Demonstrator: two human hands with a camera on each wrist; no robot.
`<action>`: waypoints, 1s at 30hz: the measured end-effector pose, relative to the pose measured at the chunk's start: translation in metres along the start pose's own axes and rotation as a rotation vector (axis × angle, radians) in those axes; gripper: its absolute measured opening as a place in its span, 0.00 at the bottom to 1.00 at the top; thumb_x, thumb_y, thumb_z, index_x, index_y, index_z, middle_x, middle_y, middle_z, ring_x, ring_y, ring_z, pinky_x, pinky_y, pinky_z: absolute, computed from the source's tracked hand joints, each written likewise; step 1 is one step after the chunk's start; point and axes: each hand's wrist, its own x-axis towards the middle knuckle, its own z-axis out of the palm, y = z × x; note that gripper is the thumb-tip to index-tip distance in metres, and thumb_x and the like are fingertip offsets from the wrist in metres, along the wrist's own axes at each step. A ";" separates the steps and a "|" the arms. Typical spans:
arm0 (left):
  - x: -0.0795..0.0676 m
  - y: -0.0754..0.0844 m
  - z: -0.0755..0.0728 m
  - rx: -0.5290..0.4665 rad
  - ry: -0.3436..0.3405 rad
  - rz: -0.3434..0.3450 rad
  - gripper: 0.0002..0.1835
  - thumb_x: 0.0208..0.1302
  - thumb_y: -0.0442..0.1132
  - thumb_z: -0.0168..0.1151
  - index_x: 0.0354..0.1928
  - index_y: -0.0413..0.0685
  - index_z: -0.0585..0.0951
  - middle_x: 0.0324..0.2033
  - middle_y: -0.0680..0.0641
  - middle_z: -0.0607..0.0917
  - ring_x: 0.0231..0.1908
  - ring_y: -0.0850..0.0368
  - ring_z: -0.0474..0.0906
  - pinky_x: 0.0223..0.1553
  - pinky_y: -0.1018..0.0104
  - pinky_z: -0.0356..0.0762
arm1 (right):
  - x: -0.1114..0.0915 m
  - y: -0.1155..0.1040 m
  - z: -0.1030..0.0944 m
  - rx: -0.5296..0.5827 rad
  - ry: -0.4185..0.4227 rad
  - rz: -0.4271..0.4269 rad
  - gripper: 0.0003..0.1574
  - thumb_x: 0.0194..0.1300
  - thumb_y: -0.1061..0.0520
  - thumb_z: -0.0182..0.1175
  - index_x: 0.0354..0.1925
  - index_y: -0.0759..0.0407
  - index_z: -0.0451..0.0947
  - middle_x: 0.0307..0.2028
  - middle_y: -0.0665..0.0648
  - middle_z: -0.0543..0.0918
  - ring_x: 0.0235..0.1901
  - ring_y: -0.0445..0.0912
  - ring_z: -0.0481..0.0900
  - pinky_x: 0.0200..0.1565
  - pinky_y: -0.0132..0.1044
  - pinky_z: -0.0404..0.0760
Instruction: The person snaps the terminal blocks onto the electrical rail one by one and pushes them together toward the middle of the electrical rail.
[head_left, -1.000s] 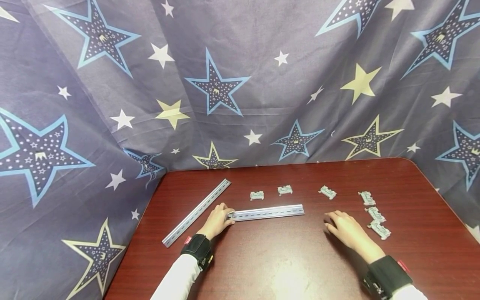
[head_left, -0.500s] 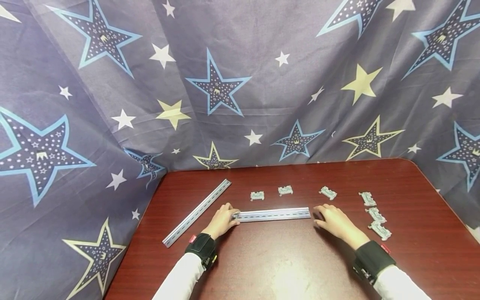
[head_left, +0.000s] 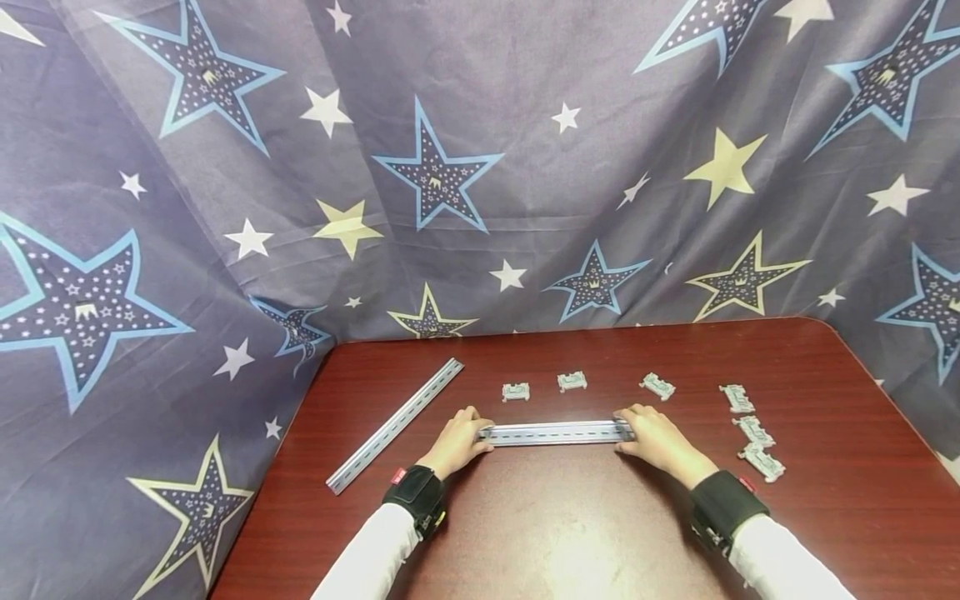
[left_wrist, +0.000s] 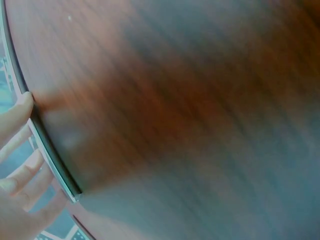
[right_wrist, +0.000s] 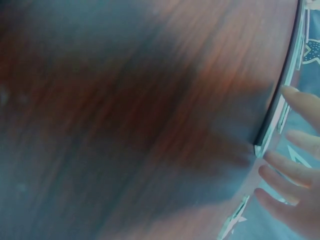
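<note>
A slotted metal DIN rail [head_left: 555, 433] lies crosswise before me in the head view, held at both ends. My left hand [head_left: 457, 442] grips its left end, thumb on the near edge and fingers on the far side. At the right end, my right hand [head_left: 660, 442] holds the rail between thumb and fingers. The left wrist view shows the rail's end [left_wrist: 55, 160] beside spread fingers [left_wrist: 35, 160]. In the right wrist view the thumb [right_wrist: 300, 102] meets the near edge of the rail [right_wrist: 272, 117], with the other fingers partly beyond it.
A second DIN rail [head_left: 395, 425] lies slanted at the left of the table [head_left: 555, 508]. Behind the held rail are terminal blocks [head_left: 516, 391], another terminal block [head_left: 572, 381] and an angled one [head_left: 657, 386]. More terminal blocks [head_left: 754, 431] line the right side. A star-patterned cloth [head_left: 517, 200] hangs behind.
My right hand has moved left and taken hold of the rail's right end. My left hand has slid the rail to the right, and the rail lies straighter across.
</note>
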 end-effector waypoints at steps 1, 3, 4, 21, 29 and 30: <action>0.001 0.001 0.001 0.003 -0.001 0.002 0.19 0.47 0.41 0.66 0.42 0.42 0.80 0.31 0.47 0.71 0.34 0.51 0.68 0.35 0.57 0.66 | 0.000 0.000 0.001 -0.001 0.002 -0.005 0.29 0.42 0.54 0.69 0.43 0.67 0.75 0.35 0.62 0.77 0.37 0.58 0.74 0.39 0.51 0.71; 0.002 0.003 0.002 0.012 -0.003 0.005 0.19 0.47 0.41 0.66 0.43 0.43 0.80 0.31 0.47 0.71 0.34 0.51 0.68 0.35 0.57 0.66 | 0.001 0.000 0.002 -0.002 0.003 -0.013 0.29 0.41 0.54 0.69 0.42 0.67 0.75 0.35 0.61 0.76 0.36 0.57 0.74 0.38 0.51 0.71; 0.002 0.004 0.002 0.016 -0.003 0.006 0.19 0.47 0.41 0.66 0.43 0.43 0.80 0.31 0.47 0.71 0.34 0.51 0.68 0.35 0.57 0.66 | 0.001 0.000 0.002 -0.005 0.001 -0.017 0.29 0.41 0.55 0.69 0.42 0.67 0.75 0.34 0.61 0.76 0.36 0.57 0.74 0.38 0.51 0.71; 0.012 0.022 0.008 0.048 0.012 0.062 0.19 0.47 0.44 0.66 0.42 0.45 0.80 0.30 0.49 0.71 0.33 0.54 0.67 0.33 0.61 0.66 | -0.003 0.007 0.001 0.033 0.005 -0.040 0.19 0.41 0.59 0.69 0.35 0.66 0.78 0.28 0.56 0.70 0.30 0.51 0.70 0.34 0.44 0.72; 0.015 0.033 0.012 0.061 0.007 0.084 0.19 0.46 0.46 0.66 0.41 0.46 0.80 0.30 0.50 0.71 0.32 0.55 0.67 0.33 0.64 0.65 | -0.013 0.013 -0.006 0.051 0.002 -0.036 0.19 0.41 0.60 0.68 0.35 0.66 0.78 0.27 0.55 0.69 0.30 0.50 0.70 0.34 0.44 0.71; 0.015 0.034 0.012 0.067 0.007 0.086 0.19 0.46 0.46 0.66 0.41 0.46 0.80 0.29 0.50 0.71 0.32 0.55 0.67 0.33 0.64 0.65 | -0.014 0.014 -0.007 0.056 0.000 -0.037 0.19 0.42 0.60 0.68 0.35 0.66 0.78 0.27 0.55 0.69 0.30 0.50 0.70 0.34 0.44 0.71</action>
